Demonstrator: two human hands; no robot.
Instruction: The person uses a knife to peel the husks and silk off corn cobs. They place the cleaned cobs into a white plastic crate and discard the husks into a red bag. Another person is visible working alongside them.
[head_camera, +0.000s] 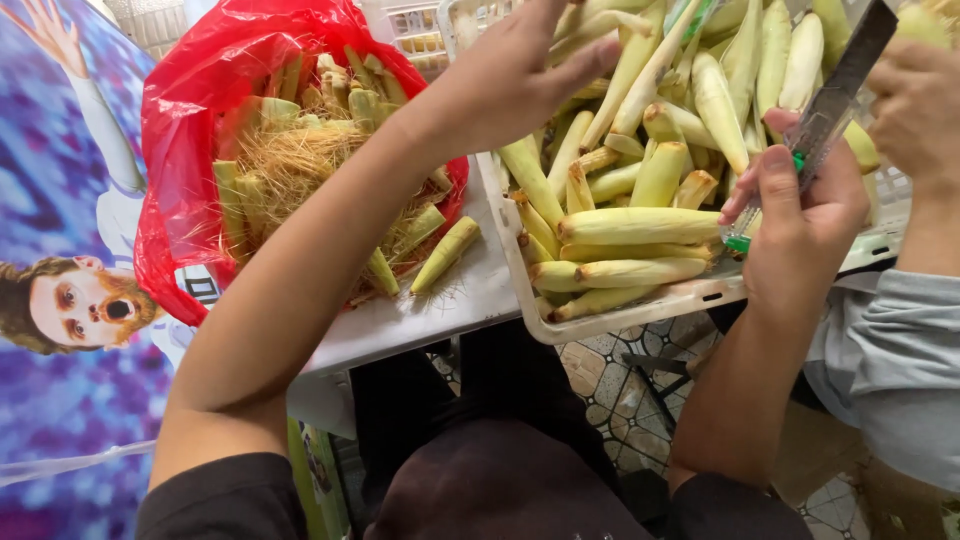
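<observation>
L hand (520, 70) is reaching w/ fingers spread over the baby corn (640, 225) piled in the white crate (520, 260). R hand (800, 215) is gripping a knife (835, 100) at the crate's edge; red bag (190, 120) w/ husks is sitting beside it.

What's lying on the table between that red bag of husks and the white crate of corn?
In the head view, one loose baby corn ear lies on the white table between the red bag and the white crate, with stray husk fibres around it.

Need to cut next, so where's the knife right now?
In the head view's upper right, the knife is in the right hand, over the white crate of baby corn.
</observation>
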